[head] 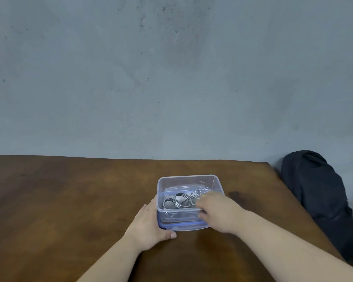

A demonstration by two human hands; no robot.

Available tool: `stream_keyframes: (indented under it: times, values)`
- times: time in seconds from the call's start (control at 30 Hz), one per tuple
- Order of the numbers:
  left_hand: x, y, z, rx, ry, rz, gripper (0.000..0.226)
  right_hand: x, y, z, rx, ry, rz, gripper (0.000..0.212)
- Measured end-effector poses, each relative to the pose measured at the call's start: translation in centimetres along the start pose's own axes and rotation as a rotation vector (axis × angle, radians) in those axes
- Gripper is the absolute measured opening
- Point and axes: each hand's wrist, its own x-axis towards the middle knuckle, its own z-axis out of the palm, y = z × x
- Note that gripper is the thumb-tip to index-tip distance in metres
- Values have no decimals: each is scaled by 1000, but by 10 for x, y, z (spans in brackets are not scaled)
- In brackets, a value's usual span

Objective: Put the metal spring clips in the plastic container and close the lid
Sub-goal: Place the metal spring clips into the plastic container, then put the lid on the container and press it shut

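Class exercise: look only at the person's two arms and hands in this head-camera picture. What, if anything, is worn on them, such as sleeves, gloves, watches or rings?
Nothing worn shows. The left hand and the right hand are bare, without gloves, and no ring can be made out, though the right fingers are blurred. Both forearms are uncovered down to the picture's bottom edge: no sleeves, watch or bracelet.

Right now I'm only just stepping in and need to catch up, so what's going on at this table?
A person is loading metal spring clips into a clear plastic container on a wooden table. The left hand steadies the container's near left corner, while the right hand reaches over the right rim, fingers at the clips inside. The container is open on top; a blue-edged lid appears to sit underneath it, so closing is not yet done. A dark bag lies beside the table.
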Motion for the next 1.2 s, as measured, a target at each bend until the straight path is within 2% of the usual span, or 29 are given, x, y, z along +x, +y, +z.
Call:
stream_keyframes:
  times: [0.1,0.23,0.37,0.4,0.47,0.57,0.67,0.73,0.83,0.97,1.03,1.1,1.2]
  values:
    - [-10,0,2,2,4,31,80,-6,5,4,36,34,35,17]
    - [-22,-10,14,190,16,176,42,-17,12,-4,63,113,64,23]
    - [-42,-18,18,170,83,280,25,-22,20,-25,87,170,85,22]
    - [-46,-19,16,170,87,319,24,-23,22,-29,87,171,86,22]
    - [-56,-11,12,185,16,368,38,-24,22,-33,82,176,84,21]
    - [-72,2,9,261,-104,361,50,-25,19,-33,82,163,93,24]
    - [-82,13,9,293,-109,399,35,-22,17,-25,74,130,87,22]
    - [-86,18,7,310,-179,439,24,-20,16,-20,65,111,87,22]
    - [-86,25,-4,324,-178,532,25,-16,17,-11,74,105,99,22]
    - [-91,41,-28,136,-41,608,39,-16,18,-8,96,77,105,21]
    - [-91,41,-37,23,33,536,40,-20,16,-7,106,53,87,19]
    - [-89,41,-45,-103,100,434,29,-21,17,-2,129,32,111,23]
    - [-83,43,-54,-335,180,326,19,-20,20,3,364,-88,197,21]
